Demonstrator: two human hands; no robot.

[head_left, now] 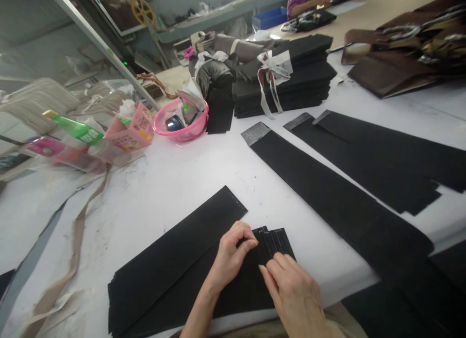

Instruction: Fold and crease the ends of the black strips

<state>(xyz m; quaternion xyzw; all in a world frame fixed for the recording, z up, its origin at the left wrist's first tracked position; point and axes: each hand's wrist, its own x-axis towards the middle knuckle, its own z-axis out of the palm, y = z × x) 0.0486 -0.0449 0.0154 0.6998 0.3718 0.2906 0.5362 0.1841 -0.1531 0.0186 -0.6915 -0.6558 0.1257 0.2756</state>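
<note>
Long flat black strips (174, 245) of sheet material lie overlapping at the front of the white table. Their right-hand ends (278, 238) are fanned out in narrow steps with thin shiny lines. My left hand (235, 250) pinches the edge of one black strip between thumb and fingers. Beside it, my right hand (291, 284) has its fingers curled over the fanned ends, thumb toward the left hand, gripping a strip there. Both hands partly cover what they grip.
More black strips (327, 182) lie to the right. Behind stand tied black stacks (284, 80), a pink basin (182, 134), a pink box (133, 129) and a green bottle (74, 129). Brown bags (396, 71) lie at the back right. A person (307, 0) sits beyond.
</note>
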